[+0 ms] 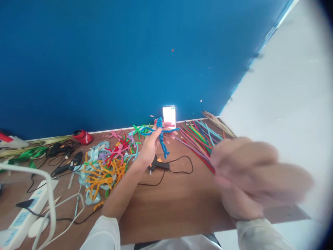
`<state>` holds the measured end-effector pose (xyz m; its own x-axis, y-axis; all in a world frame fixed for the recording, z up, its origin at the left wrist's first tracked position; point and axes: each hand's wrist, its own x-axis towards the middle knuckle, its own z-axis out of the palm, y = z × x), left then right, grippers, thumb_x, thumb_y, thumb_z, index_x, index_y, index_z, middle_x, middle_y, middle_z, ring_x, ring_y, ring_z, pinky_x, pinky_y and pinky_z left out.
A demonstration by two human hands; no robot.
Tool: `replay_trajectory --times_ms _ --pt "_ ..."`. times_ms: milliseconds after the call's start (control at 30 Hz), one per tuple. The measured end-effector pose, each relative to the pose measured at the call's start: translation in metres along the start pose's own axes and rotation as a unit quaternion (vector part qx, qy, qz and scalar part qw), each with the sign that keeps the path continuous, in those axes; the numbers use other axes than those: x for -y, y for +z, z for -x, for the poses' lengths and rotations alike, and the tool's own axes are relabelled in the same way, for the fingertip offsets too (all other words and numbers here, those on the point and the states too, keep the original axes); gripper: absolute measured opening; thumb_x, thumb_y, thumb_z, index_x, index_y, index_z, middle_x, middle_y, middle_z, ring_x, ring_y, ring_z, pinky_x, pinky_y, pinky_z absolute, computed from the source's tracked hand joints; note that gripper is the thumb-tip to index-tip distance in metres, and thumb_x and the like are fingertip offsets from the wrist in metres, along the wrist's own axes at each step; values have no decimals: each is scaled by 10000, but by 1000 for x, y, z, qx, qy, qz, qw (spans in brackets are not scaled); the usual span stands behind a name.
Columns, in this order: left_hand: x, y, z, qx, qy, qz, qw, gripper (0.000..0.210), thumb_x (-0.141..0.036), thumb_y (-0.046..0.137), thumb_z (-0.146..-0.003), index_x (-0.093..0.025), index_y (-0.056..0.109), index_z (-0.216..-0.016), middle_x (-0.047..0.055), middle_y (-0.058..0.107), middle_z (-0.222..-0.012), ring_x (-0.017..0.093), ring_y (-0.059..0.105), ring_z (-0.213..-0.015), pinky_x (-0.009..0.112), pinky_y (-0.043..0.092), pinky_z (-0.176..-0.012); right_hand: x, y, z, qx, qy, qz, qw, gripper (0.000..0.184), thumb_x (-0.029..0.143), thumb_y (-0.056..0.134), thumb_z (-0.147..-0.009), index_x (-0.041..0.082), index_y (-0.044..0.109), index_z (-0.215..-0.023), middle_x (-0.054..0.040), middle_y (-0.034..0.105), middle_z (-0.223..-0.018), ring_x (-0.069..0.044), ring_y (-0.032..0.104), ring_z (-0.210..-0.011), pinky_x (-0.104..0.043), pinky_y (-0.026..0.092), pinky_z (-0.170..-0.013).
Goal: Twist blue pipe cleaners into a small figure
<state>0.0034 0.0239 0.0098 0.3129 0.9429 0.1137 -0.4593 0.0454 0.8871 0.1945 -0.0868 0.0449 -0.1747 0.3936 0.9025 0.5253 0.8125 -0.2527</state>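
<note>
My left hand (153,143) is closed around a blue pipe-cleaner figure (160,136) above the middle of the table. Thumb and fingers pinch it at its middle; it has a coiled top, arms out to both sides, one bent into a loop, and a twisted lower part hanging down. Close to the camera on the right, my right hand (257,173) is smeared by motion, and its fingers cannot be read. Beyond it fans a bundle of loose coloured pipe cleaners (199,139). A black glue gun (159,164) lies on the table just under my left hand.
A tangle of orange pipe-cleaner pieces (104,177) and pink figures (119,150) covers the table's left half. A lit phone (169,116) leans against the blue wall (130,62). At lower left are a white power strip (31,208), cables and a white bent frame (52,198).
</note>
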Motion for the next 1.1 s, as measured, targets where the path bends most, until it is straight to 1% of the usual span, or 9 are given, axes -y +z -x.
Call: replay_trajectory --times_ms 67,167,233,433,533,633,733,933,1100 --pt "0 1 0 5 11 -3 1000 291 -356 667 -890 -196 675 -1132 67 767 -922 204 727 -920 259 532 -704 -15 14 -13 -61 44 -49 996 208 177 646 -891 331 615 -1028 -24 658 -793 -208 639 -660 -379 544 -585" --pt "1 2 1 0 29 -13 999 283 -371 686 -903 -221 648 -1141 56 761 -955 203 720 -986 264 537 -762 -26 29 -22 -98 136 -11 986 111 198 596 -952 279 628 -1020 -24 674 -830 -156 604 -610 -314 481 -543" --pt "2 2 0 -8 32 -10 999 276 -391 710 -894 -239 631 -1110 43 753 -955 198 717 -999 268 539 -786 -33 36 -24 -74 175 34 981 27 265 600 -966 253 624 -970 -6 661 -764 -131 565 -557 -286 429 -516" --pt "4 0 -3 -32 58 -46 997 240 -377 763 -849 -222 653 -995 26 728 -974 173 703 -975 246 547 -789 -58 49 -29 76 242 113 961 265 466 542 -987 207 591 -962 74 495 -466 -111 444 -410 -256 287 -489" --pt "4 -1 -4 -34 67 -48 996 226 -361 812 -793 -200 679 -881 24 727 -962 163 693 -934 253 552 -804 -67 53 -30 132 280 75 948 374 539 589 -942 200 604 -1097 49 582 -554 -135 531 -494 -250 327 -521" --pt "7 0 -5 -64 73 -34 995 232 -327 861 -727 -190 690 -805 10 727 -896 143 683 -894 253 545 -843 -70 57 -29 189 284 -50 939 322 475 657 -907 210 655 -1089 -15 715 -821 -145 634 -683 -244 427 -602" --pt "10 -1 -6 -79 71 -31 994 238 -306 868 -713 -191 688 -818 -4 713 -868 121 667 -853 236 535 -833 -72 61 -27 201 277 -127 931 253 407 667 -904 197 694 -1044 -41 738 -979 -158 656 -812 -250 458 -659" --pt "-4 -3 -3 -77 132 -138 978 399 -200 851 -722 -254 674 -1076 11 701 -973 135 666 -897 234 528 -849 -73 59 -26 186 296 -125 928 308 410 608 -941 160 735 -815 3 638 -699 -119 511 -634 -260 354 -578" --pt "-18 -10 -1 -76 201 -323 922 86 -208 801 -787 -231 769 -864 44 727 -969 170 652 -946 250 498 -872 -70 54 -31 174 319 -167 916 251 389 682 -888 164 781 -838 -9 691 -729 -129 548 -654 -259 392 -589"
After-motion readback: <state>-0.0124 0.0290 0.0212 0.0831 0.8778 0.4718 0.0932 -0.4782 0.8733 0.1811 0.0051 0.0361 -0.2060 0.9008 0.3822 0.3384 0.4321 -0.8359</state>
